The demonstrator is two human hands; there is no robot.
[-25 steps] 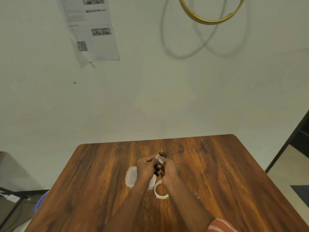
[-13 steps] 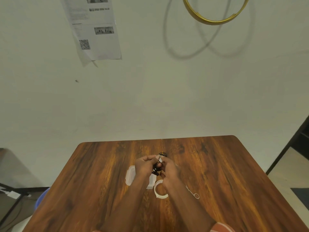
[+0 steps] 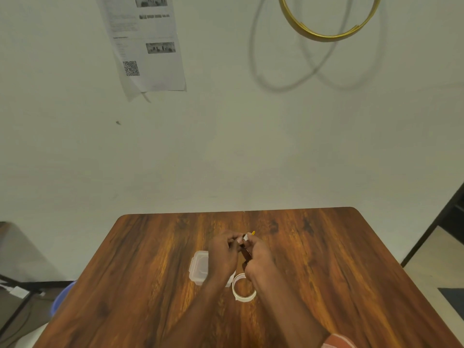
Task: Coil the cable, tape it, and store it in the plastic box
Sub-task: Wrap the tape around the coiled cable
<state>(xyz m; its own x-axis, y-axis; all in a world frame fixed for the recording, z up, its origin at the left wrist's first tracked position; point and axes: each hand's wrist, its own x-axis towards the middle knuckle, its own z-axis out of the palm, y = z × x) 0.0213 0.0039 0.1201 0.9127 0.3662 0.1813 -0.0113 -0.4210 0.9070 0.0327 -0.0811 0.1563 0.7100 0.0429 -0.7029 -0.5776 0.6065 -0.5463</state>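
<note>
Both hands meet above the middle of the wooden table [image 3: 326, 272]. My left hand [image 3: 222, 254] and my right hand [image 3: 259, 257] pinch a small dark coiled cable [image 3: 244, 252] between them, mostly hidden by the fingers. A yellow tip [image 3: 253, 233] pokes out above, and a bit of white tape shows at my fingertips. The clear plastic box [image 3: 199, 268] lies on the table under my left wrist. The roll of white tape [image 3: 243, 291] lies flat just below my right hand.
A printed sheet with a QR code [image 3: 145, 43] hangs on the wall. A gold hoop [image 3: 324, 33] hangs at the top right. A blue object [image 3: 60, 297] sits beyond the table's left edge. A dark frame [image 3: 442, 222] stands at the right.
My hands have shifted slightly and closed more tightly around the cable. The yellow tip now shows above my right fingers. The small ring seen to the right of my arm is out of sight.
</note>
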